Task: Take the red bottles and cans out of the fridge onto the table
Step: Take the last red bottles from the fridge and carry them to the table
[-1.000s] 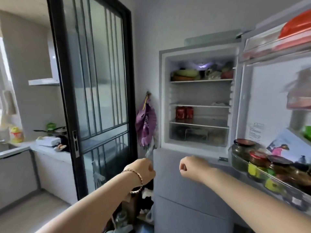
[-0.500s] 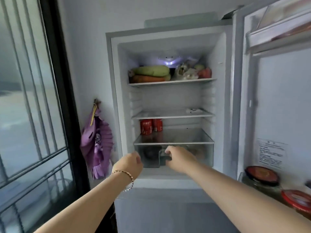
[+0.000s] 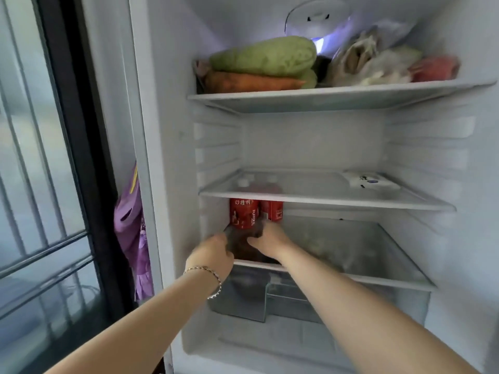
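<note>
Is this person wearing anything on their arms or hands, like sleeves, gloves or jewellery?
No sleeves or gloves show; both forearms are bare. A thin chain-like bracelet circles the wrist of the left hand. The right hand wears nothing.

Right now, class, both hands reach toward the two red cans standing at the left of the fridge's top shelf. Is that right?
Not quite. The head view shows the red cans at the left of the lowest glass shelf, under the middle shelf. The top shelf holds vegetables. The left hand and the right hand do reach toward them.
</note>
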{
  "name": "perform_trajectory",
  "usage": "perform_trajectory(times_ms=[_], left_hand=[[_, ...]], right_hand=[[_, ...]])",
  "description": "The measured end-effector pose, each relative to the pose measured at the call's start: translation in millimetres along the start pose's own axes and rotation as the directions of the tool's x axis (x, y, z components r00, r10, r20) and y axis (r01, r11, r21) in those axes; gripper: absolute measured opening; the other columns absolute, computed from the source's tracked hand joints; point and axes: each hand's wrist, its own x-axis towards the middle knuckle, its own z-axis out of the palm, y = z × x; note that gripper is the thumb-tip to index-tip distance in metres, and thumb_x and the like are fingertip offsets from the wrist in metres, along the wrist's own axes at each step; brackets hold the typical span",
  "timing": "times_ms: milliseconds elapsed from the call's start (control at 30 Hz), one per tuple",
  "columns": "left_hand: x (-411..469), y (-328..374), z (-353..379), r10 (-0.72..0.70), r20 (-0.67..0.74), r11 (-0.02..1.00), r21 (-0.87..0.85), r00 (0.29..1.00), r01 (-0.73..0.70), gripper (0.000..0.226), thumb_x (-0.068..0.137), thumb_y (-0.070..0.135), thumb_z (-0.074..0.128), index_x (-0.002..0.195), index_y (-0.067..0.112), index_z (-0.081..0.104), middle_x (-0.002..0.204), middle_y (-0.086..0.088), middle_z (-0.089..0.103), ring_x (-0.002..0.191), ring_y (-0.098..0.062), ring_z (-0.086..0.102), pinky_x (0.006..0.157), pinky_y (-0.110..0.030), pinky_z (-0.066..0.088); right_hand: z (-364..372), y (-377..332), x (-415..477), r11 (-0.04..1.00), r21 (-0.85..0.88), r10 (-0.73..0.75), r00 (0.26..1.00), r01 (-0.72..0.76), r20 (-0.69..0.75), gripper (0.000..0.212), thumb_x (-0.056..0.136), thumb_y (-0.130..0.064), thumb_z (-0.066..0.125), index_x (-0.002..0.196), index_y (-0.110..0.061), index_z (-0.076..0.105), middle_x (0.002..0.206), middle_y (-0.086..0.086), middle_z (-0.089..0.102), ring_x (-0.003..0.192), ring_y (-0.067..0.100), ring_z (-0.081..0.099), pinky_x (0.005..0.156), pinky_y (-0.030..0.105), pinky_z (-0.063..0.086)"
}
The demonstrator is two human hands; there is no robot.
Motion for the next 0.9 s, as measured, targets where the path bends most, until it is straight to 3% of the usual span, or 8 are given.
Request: perform_trajectory(times_ms=[100, 200, 267, 400, 500, 633, 800, 900], left_hand=[[18.2, -8.7, 6.1, -0.029, 0.038, 0.999, -0.012, 0.999, 0.03, 0.027, 0.09, 0.009, 0.046, 0.117, 0.011, 0.053, 0.107, -0.009, 0.059, 0.095, -0.027, 0.059, 0.077, -0.028, 0.045], [32.9, -16.6, 9.3, -0.048, 0.026, 0.998, -0.049, 0.998, 0.049, 0.028, 0.088, 0.009, 0.048, 0.115, 0.013, 0.056, 0.113, -0.009, 0.062, 0.101, -0.026, 0.06, 0.079, -0.025, 0.045], [36.9, -18.5, 12.2, -0.044, 0.022, 0.997, -0.061, 0.999, 0.046, 0.028, 0.088, 0.009, 0.048, 0.115, 0.013, 0.056, 0.11, -0.008, 0.063, 0.099, -0.025, 0.061, 0.077, -0.023, 0.044], [41.6, -21.4, 18.7, -0.05, -0.005, 0.987, -0.152, 0.999, 0.049, 0.026, 0.087, 0.011, 0.05, 0.111, 0.017, 0.057, 0.101, -0.002, 0.063, 0.087, -0.02, 0.057, 0.074, -0.022, 0.044], [38.4, -25.5, 20.9, -0.051, -0.034, 0.951, -0.306, 0.998, 0.038, 0.023, 0.084, 0.008, 0.054, 0.103, 0.019, 0.059, 0.086, 0.007, 0.061, 0.08, -0.014, 0.056, 0.071, -0.019, 0.042], [18.9, -23.5, 12.2, 0.031, -0.215, 0.853, -0.504, 0.976, -0.138, 0.026, 0.087, 0.006, 0.055, 0.097, 0.03, 0.054, 0.092, 0.015, 0.059, 0.079, 0.004, 0.055, 0.061, -0.006, 0.043], [9.6, -1.2, -9.3, 0.161, -0.459, 0.822, -0.428, 0.874, -0.376, 0.033, 0.085, 0.019, 0.06, 0.117, 0.021, 0.052, 0.107, 0.011, 0.05, 0.086, 0.011, 0.051, 0.066, -0.006, 0.046], [17.9, 13.8, -20.6, 0.236, -0.398, 0.923, -0.194, 0.887, -0.333, 0.051, 0.084, 0.042, 0.058, 0.13, 0.025, 0.043, 0.122, 0.01, 0.047, 0.088, -0.004, 0.053, 0.07, -0.014, 0.047]], right_hand=[[27.3, -4.3, 43.4, 0.999, 0.026, 0.019, 1.0, -0.019, 0.004, 0.073, 0.082, -0.027, 0.068, 0.142, -0.007, 0.033, 0.142, 0.013, 0.045, 0.128, 0.028, 0.046, 0.107, 0.039, 0.041], [42.9, -15.0, 74.6, 0.96, 0.253, 0.13, 0.991, -0.118, -0.031, 0.092, 0.082, -0.024, 0.07, 0.148, 0.0, 0.01, 0.151, 0.018, 0.028, 0.139, 0.032, 0.031, 0.116, 0.039, 0.028], [44.8, -15.4, 92.8, 0.898, 0.4, 0.226, 0.972, -0.183, -0.064, 0.097, 0.076, -0.027, 0.075, 0.147, -0.002, 0.014, 0.148, 0.016, 0.033, 0.137, 0.032, 0.033, 0.115, 0.043, 0.028], [45.4, -11.4, 104.4, 0.868, 0.448, 0.293, 0.949, -0.213, -0.116, 0.098, 0.063, -0.033, 0.084, 0.139, -0.01, 0.027, 0.138, 0.013, 0.047, 0.13, 0.032, 0.043, 0.111, 0.047, 0.034], [44.7, -11.9, 88.9, 0.905, 0.389, 0.261, 0.948, -0.174, -0.182, 0.092, 0.064, -0.035, 0.083, 0.134, -0.014, 0.027, 0.132, 0.013, 0.051, 0.124, 0.033, 0.049, 0.105, 0.046, 0.04], [37.7, -11.1, 44.6, 0.944, 0.31, 0.158, 0.98, -0.114, -0.12, 0.089, 0.062, -0.039, 0.082, 0.129, -0.016, 0.028, 0.127, 0.007, 0.056, 0.116, 0.028, 0.056, 0.098, 0.039, 0.047], [20.4, -9.7, -20.1, 0.939, 0.343, 0.01, 1.0, 0.0, -0.03, 0.094, 0.059, -0.038, 0.087, 0.133, -0.025, 0.03, 0.113, -0.01, 0.056, 0.108, 0.013, 0.058, 0.083, 0.021, 0.042], [16.0, -10.7, -32.5, 0.923, 0.384, 0.014, 1.0, -0.007, -0.016, 0.091, 0.061, -0.033, 0.087, 0.133, -0.028, 0.032, 0.106, -0.016, 0.05, 0.096, 0.005, 0.05, 0.081, 0.017, 0.039]])
